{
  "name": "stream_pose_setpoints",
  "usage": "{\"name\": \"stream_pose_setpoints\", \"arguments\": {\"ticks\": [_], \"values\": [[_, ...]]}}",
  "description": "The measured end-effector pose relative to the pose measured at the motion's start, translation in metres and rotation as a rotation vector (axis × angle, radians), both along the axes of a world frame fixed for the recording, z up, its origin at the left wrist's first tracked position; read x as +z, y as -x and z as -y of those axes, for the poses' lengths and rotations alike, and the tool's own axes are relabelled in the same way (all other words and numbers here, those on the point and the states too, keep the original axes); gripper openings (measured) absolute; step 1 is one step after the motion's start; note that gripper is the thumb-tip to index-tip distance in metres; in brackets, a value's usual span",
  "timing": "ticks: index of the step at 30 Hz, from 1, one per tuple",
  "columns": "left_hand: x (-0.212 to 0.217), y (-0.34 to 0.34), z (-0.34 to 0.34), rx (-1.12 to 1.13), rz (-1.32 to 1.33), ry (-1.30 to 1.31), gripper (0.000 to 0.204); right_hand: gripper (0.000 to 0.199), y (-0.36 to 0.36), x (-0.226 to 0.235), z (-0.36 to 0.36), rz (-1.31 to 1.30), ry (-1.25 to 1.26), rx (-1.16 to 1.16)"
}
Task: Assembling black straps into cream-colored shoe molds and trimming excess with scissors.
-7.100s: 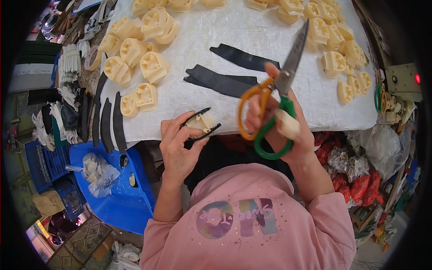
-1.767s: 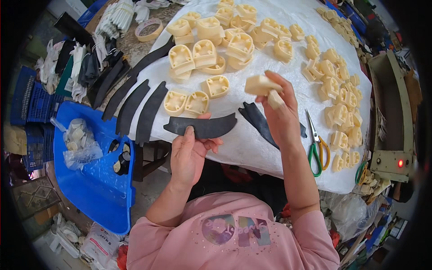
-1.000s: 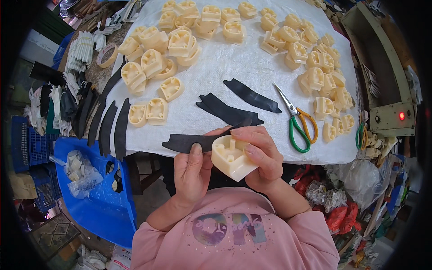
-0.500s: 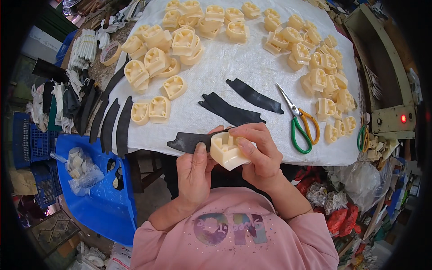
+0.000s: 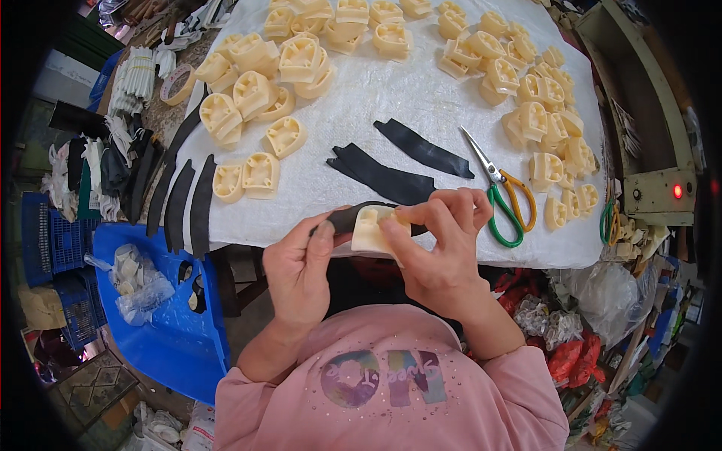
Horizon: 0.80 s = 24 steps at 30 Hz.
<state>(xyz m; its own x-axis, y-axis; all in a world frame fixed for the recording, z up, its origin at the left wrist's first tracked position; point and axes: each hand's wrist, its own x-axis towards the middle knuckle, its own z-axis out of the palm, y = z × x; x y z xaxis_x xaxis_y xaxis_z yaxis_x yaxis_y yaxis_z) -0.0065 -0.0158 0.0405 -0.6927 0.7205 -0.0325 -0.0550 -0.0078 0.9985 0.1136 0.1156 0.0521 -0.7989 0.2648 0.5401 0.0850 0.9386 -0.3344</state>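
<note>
Over the table's front edge I hold a cream plastic heel-shaped piece [image 5: 368, 239], its hollow side with inner posts turned up. My right hand [image 5: 447, 252] grips it, thumb pressed into the hollow. A black strip [image 5: 344, 220] runs along the far side of the piece, partly hidden by it and by my fingers. My left hand [image 5: 301, 263] pinches the strip's left end between thumb and fingers. Just beyond lie more black strips [image 5: 387, 179] and another single strip [image 5: 423, 149]. Scissors [image 5: 494, 188] with one green and one orange handle lie right of them.
Many cream pieces cover the back left [image 5: 256, 94] and right [image 5: 534, 120] of the white-covered table [image 5: 361, 90]. Black strips [image 5: 201, 207] hang over its left edge. A blue tub [image 5: 177, 353] stands below left. At right is a metal box with a red light [image 5: 678, 191].
The cream piece has been turned, so its rounded end now faces away. My left hand has shifted left along with the strip's end, and the strip now bends around the piece's far side.
</note>
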Motion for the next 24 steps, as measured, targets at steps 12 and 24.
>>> {"name": "stream_pose_setpoints", "arguments": {"ticks": [12,24], "values": [[-0.021,-0.012,-0.010,-0.069,0.143,0.083,0.029,0.038,-0.006,-0.001,0.001,0.316,0.007,-0.035],[-0.010,-0.023,-0.013,-0.118,-0.406,0.147,0.032,0.040,-0.007,-0.022,-0.011,0.177,0.025,-0.060]]}}
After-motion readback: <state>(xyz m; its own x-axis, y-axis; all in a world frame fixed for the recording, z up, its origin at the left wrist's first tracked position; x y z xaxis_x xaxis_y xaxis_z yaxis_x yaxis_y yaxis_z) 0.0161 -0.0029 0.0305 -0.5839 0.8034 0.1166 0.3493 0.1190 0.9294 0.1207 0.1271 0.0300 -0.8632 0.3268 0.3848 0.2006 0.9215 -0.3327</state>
